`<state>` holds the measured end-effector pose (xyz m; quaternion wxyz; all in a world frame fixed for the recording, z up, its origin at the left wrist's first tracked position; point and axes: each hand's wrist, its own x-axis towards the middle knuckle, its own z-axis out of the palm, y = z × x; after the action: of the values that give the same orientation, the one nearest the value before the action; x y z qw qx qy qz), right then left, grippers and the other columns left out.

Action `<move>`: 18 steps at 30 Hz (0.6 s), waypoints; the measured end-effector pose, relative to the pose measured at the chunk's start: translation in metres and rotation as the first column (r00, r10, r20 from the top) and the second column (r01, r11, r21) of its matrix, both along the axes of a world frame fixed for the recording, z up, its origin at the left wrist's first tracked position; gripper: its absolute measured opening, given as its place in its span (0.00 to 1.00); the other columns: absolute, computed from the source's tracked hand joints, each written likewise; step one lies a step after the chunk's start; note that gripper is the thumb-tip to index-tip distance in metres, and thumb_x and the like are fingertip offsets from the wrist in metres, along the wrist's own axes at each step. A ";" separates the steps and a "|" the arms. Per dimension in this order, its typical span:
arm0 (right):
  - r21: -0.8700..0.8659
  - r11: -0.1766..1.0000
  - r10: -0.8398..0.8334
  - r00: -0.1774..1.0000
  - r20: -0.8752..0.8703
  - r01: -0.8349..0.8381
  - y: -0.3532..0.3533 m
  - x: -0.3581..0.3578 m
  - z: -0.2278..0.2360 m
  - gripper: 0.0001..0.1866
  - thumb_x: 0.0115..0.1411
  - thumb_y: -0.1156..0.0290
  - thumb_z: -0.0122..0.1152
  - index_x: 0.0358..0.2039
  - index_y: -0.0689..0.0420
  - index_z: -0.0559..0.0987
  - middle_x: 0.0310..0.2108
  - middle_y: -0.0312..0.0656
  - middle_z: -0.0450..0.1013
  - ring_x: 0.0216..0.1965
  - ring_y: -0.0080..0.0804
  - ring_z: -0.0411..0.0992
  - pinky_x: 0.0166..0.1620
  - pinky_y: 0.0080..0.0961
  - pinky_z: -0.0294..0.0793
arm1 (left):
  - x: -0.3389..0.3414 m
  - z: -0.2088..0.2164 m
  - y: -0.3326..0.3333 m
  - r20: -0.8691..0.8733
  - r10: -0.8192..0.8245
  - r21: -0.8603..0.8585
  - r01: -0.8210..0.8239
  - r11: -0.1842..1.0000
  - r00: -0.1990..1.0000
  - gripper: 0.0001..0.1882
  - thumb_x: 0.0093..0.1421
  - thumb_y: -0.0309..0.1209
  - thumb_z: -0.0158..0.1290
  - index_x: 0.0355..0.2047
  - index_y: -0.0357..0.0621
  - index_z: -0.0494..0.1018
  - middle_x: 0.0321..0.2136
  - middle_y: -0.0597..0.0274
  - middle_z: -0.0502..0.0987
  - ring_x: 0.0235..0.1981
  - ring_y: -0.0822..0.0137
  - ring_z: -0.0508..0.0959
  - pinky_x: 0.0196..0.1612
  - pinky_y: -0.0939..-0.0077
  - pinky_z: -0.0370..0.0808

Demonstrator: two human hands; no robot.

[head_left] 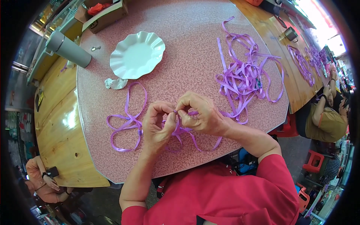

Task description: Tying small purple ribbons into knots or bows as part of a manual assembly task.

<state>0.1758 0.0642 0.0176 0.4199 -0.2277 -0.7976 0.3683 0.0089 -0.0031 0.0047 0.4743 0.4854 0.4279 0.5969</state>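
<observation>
Pink speckled table (195, 56), left hand (159, 125), right hand (198, 114) pinching purple ribbon (127, 122) (lying left-right)

A brown cardboard box (106, 15) sits at the top left of the frame, at the far edge of the pink table (187, 56). It is long and open on top, with something red (96, 8) inside. A small dark sign is printed on its side. Low on the left, a person's hand holds a small black phone (52, 171); its screen cannot be made out. On the left wooden table (60, 127) lies a small dark card with a bit of yellow (39, 99).
</observation>
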 end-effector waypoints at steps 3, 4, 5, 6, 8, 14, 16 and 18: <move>0.026 1.000 -0.005 1.000 -0.020 0.005 0.002 0.001 0.001 0.11 0.52 0.84 0.62 0.36 0.60 0.75 0.32 0.43 0.74 0.32 0.35 0.75 0.35 0.28 0.75 | 0.005 0.007 -0.002 0.116 0.063 -0.046 -0.058 0.997 0.991 0.09 0.60 0.18 0.52 0.42 0.39 0.69 0.39 0.62 0.72 0.41 0.72 0.72 0.48 0.77 0.70; 0.048 0.999 -0.009 0.999 -0.035 0.011 0.002 0.001 0.001 0.12 0.52 0.85 0.62 0.36 0.60 0.74 0.32 0.44 0.74 0.33 0.36 0.76 0.35 0.28 0.75 | 0.003 0.005 -0.002 0.110 0.040 -0.060 -0.034 0.998 0.993 0.10 0.61 0.19 0.51 0.43 0.39 0.69 0.39 0.63 0.72 0.41 0.72 0.72 0.48 0.77 0.70; 0.048 0.999 -0.009 0.999 -0.034 0.011 0.003 0.001 0.001 0.12 0.52 0.85 0.62 0.36 0.60 0.74 0.32 0.44 0.74 0.33 0.36 0.76 0.35 0.28 0.75 | 0.002 0.004 -0.002 0.105 0.015 -0.075 -0.007 0.997 0.994 0.11 0.63 0.21 0.51 0.45 0.39 0.69 0.40 0.63 0.71 0.41 0.73 0.72 0.48 0.77 0.70; 0.080 0.997 -0.016 0.999 -0.036 0.019 0.003 0.002 0.001 0.12 0.52 0.85 0.62 0.37 0.60 0.74 0.33 0.44 0.74 0.34 0.37 0.76 0.36 0.29 0.75 | 0.002 0.005 -0.002 0.107 0.015 -0.074 -0.007 0.997 0.994 0.11 0.63 0.21 0.51 0.45 0.39 0.69 0.40 0.63 0.71 0.41 0.73 0.72 0.48 0.77 0.70; 0.112 0.993 -0.019 0.999 -0.039 0.024 0.004 0.002 0.001 0.13 0.52 0.85 0.62 0.38 0.60 0.74 0.34 0.45 0.74 0.35 0.38 0.76 0.37 0.30 0.76 | 0.000 0.008 -0.001 0.018 -0.018 -0.115 0.020 0.993 1.000 0.10 0.64 0.23 0.51 0.46 0.39 0.70 0.40 0.63 0.71 0.41 0.73 0.72 0.48 0.77 0.69; 0.163 0.987 0.002 1.000 0.001 -0.002 0.005 0.002 0.000 0.13 0.52 0.85 0.64 0.38 0.61 0.74 0.35 0.46 0.74 0.36 0.42 0.76 0.38 0.32 0.76 | -0.004 0.001 0.002 -0.016 -0.045 0.012 0.045 0.999 0.999 0.07 0.63 0.23 0.54 0.41 0.38 0.71 0.39 0.62 0.71 0.40 0.73 0.72 0.46 0.78 0.69; 0.196 0.980 0.014 1.000 -0.002 -0.013 0.006 0.002 0.001 0.14 0.51 0.85 0.64 0.38 0.61 0.74 0.35 0.46 0.74 0.36 0.42 0.75 0.38 0.33 0.76 | -0.004 0.002 0.003 -0.010 -0.048 0.023 0.049 0.999 0.999 0.07 0.63 0.22 0.55 0.41 0.39 0.71 0.39 0.62 0.71 0.40 0.73 0.71 0.45 0.79 0.69; 0.211 0.977 0.011 1.000 -0.006 -0.010 0.006 0.002 0.000 0.14 0.51 0.85 0.64 0.38 0.61 0.74 0.35 0.46 0.74 0.36 0.42 0.75 0.37 0.33 0.76 | -0.004 0.002 0.003 -0.005 -0.053 0.036 0.054 0.998 0.999 0.08 0.62 0.22 0.56 0.41 0.39 0.71 0.39 0.62 0.71 0.40 0.73 0.71 0.45 0.79 0.69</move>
<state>0.1781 0.0706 0.0176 0.4424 -0.1763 -0.8319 0.2847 0.0046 0.0001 0.0068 0.4805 0.5063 0.4050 0.5906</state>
